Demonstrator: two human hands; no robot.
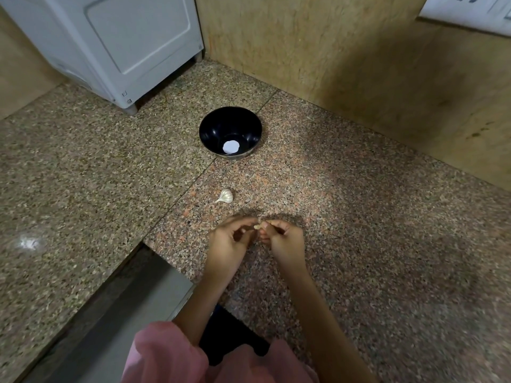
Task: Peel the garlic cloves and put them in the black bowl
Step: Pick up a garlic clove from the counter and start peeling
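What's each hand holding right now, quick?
Left hand: curled, pinching one end of the small garlic clove.
Right hand: curled, pinching the same clove's other end.

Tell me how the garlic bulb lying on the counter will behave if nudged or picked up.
The garlic bulb lies on its side, rounded body and pointed stem, so a nudge would probably roll it in a curve. It looks small and papery, likely light. On the polished granite counter it may slide too.
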